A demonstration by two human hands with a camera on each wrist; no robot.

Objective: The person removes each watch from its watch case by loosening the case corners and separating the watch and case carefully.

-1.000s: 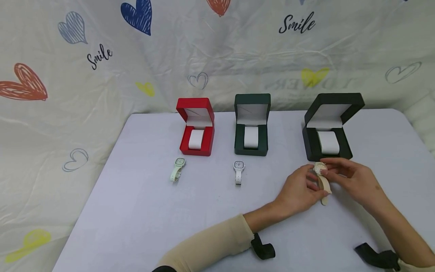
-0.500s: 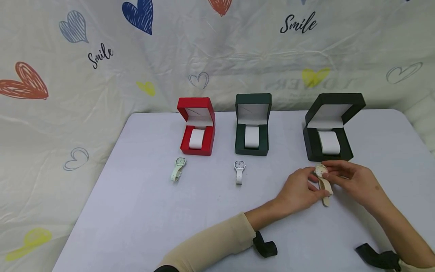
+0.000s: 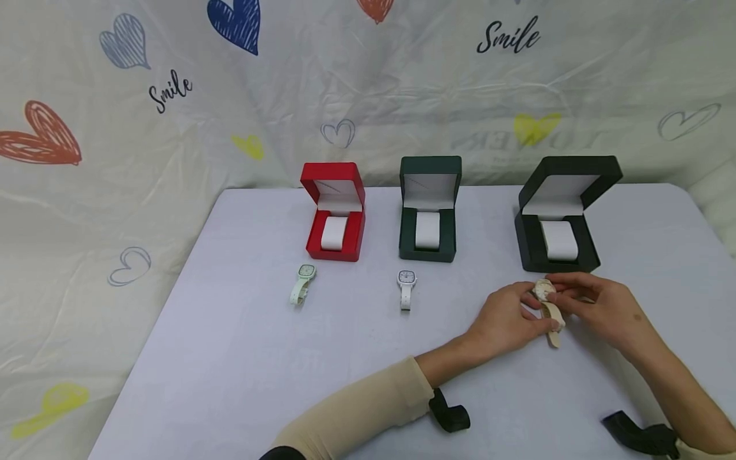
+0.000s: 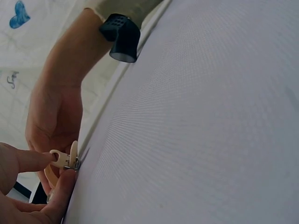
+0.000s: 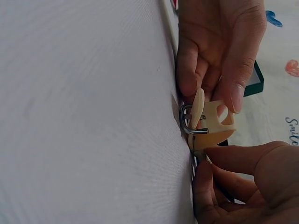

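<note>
A cream wristwatch (image 3: 554,314) is held between both hands at the right of the table, just in front of the black box (image 3: 531,255). My right hand (image 3: 604,310) pinches its round dial end between thumb and fingers. Lower on the strap, my left hand (image 3: 506,322) grips near the buckle. In the right wrist view the metal buckle (image 5: 183,122) shows, with the strap's tip (image 5: 198,105) standing up through it. The strap (image 4: 60,159) appears between the fingers in the left wrist view. Part of the watch is hidden by the fingers.
A red box (image 3: 359,233) and a green box (image 3: 407,236) stand with lids raised, like the black one, each with a white cushion inside. A pale green watch (image 3: 303,283) lies before the red box, a white watch (image 3: 406,291) before the green one.
Both hands have drawn the cream watch slightly back from the black box. They keep their hold on it. The head view has shifted slightly; the boxes and other watches stay put.
</note>
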